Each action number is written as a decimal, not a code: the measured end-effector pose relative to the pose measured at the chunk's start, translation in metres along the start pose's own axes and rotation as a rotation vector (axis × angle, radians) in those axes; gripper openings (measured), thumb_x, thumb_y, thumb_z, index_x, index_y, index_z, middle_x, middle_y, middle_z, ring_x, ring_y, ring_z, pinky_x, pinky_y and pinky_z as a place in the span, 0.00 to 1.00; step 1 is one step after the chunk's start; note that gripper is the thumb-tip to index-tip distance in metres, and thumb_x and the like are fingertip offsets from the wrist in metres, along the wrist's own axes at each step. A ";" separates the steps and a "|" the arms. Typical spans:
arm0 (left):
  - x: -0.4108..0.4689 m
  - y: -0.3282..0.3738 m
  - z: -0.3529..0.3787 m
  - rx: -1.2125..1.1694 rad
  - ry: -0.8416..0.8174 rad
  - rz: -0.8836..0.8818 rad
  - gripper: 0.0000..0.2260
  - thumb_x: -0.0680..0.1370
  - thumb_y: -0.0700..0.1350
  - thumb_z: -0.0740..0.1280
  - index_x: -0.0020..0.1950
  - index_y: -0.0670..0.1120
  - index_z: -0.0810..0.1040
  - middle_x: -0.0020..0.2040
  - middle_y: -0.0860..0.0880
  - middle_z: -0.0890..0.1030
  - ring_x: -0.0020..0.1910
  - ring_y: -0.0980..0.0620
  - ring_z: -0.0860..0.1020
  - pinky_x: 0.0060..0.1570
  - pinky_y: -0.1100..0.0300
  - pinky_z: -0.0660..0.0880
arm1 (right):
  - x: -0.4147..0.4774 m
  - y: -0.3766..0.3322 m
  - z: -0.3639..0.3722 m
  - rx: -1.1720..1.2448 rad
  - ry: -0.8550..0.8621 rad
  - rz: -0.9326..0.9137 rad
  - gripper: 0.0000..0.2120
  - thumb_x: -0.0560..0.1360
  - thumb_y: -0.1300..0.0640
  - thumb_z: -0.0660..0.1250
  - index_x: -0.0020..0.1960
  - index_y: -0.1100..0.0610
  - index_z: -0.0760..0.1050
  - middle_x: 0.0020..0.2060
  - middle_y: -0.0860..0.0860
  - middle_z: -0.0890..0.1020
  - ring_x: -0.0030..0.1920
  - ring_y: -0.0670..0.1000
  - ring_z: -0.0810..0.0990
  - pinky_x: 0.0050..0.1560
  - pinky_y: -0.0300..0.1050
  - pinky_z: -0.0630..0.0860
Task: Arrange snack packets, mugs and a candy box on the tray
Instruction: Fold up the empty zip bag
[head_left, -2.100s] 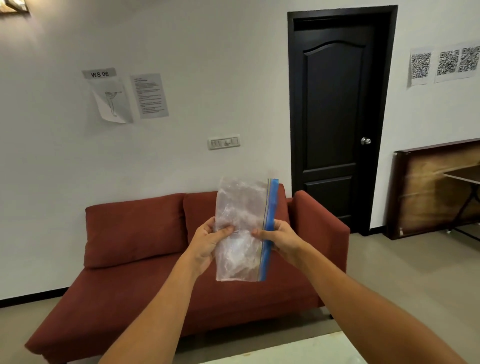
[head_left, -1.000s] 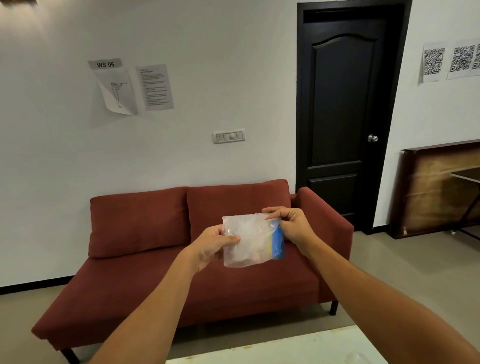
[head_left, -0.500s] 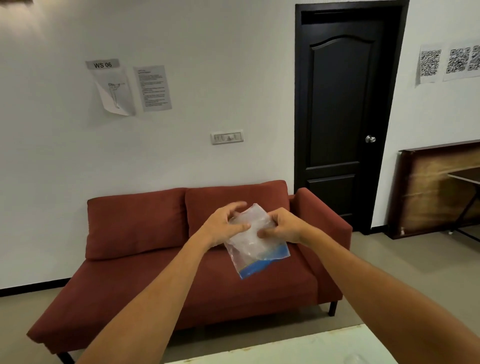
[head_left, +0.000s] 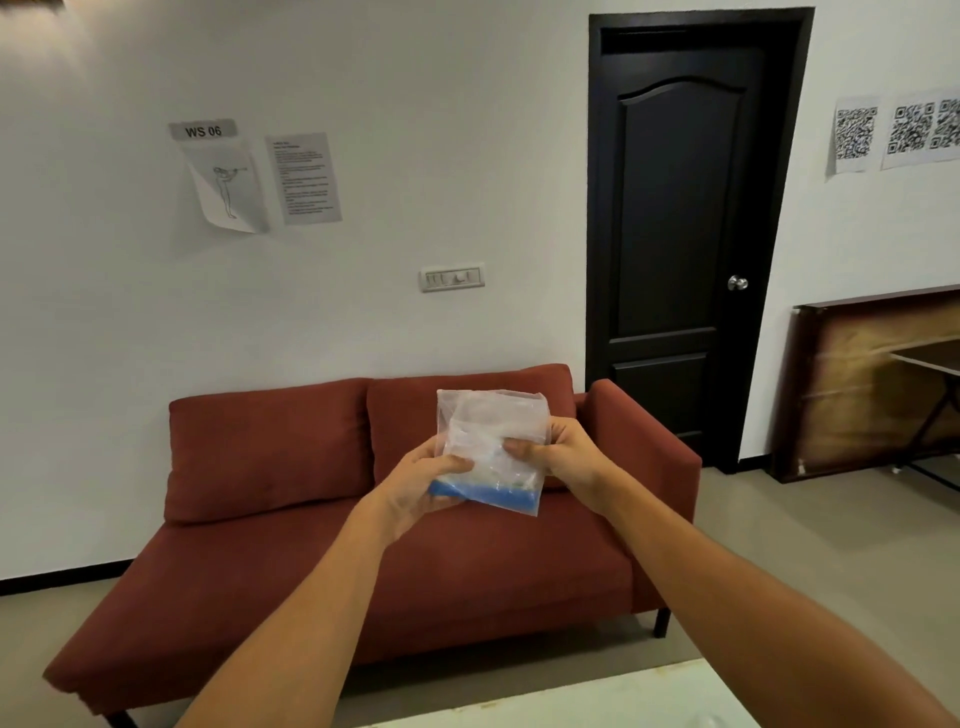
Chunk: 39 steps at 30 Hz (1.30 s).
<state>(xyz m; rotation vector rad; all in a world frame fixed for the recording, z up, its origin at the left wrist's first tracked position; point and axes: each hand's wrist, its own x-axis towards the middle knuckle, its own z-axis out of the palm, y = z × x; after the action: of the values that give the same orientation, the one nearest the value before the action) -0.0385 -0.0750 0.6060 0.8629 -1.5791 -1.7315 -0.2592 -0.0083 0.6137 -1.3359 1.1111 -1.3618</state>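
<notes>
1. Both arms are reaching forward at chest height, and the clear zip bag (head_left: 493, 447) is being held between the two hands in the air, in front of the red sofa (head_left: 322, 499) and well above the pale bench (head_left: 597, 701) at the lower edge.
2. The left hand (head_left: 415, 488) is closing on the bag's lower left corner, thumb lying across the front film and fingers curled behind; the right hand (head_left: 561, 457) is pinching the right edge, thumb in front and fingers folded at the back.
3. Compared with the frame half a second earlier, the bag is now sitting squarer to the camera: its blue zip strip (head_left: 483, 493), then slanting down to the left, is running nearly level along the bottom. Two seconds ago the same bag was hanging unfolded at full length with the strip upright on its right side.
4. The hands are now standing further apart than half a second ago, each at one side of the folded bag.
5. The contents of the bag are hard to make out; only crumpled, cloudy film is showing.
6. The fingertips behind the bag are hidden by it.
7. The bench is cut off by the frame, only a corner showing, and the tray, mugs and candy box are lying outside the view.
8. The black door (head_left: 680, 234), wall papers (head_left: 254, 176) and QR sheets (head_left: 893, 132) are keeping their places.
</notes>
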 end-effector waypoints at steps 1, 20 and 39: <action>-0.001 0.000 -0.003 -0.060 -0.055 0.003 0.26 0.67 0.44 0.77 0.64 0.54 0.80 0.62 0.45 0.83 0.59 0.45 0.83 0.52 0.50 0.81 | -0.001 -0.002 0.000 0.012 -0.031 0.010 0.16 0.75 0.56 0.74 0.61 0.59 0.81 0.55 0.55 0.86 0.56 0.56 0.85 0.52 0.51 0.84; -0.004 0.011 0.002 0.073 0.124 0.036 0.10 0.83 0.41 0.61 0.58 0.49 0.81 0.52 0.47 0.87 0.48 0.43 0.86 0.42 0.47 0.84 | -0.006 -0.001 0.008 -0.245 0.105 -0.136 0.14 0.80 0.71 0.61 0.51 0.61 0.85 0.48 0.56 0.87 0.49 0.57 0.86 0.48 0.48 0.84; 0.003 0.003 0.009 0.023 -0.001 -0.015 0.17 0.70 0.38 0.73 0.58 0.47 0.80 0.57 0.44 0.84 0.56 0.44 0.83 0.48 0.50 0.82 | -0.013 0.020 -0.006 -0.570 0.285 -0.328 0.20 0.76 0.70 0.68 0.65 0.55 0.80 0.57 0.49 0.83 0.58 0.49 0.82 0.58 0.45 0.82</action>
<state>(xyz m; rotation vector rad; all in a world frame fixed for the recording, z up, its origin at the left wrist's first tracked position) -0.0478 -0.0722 0.6091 0.8871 -1.6004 -1.7275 -0.2647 0.0006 0.5911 -1.8327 1.6092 -1.5719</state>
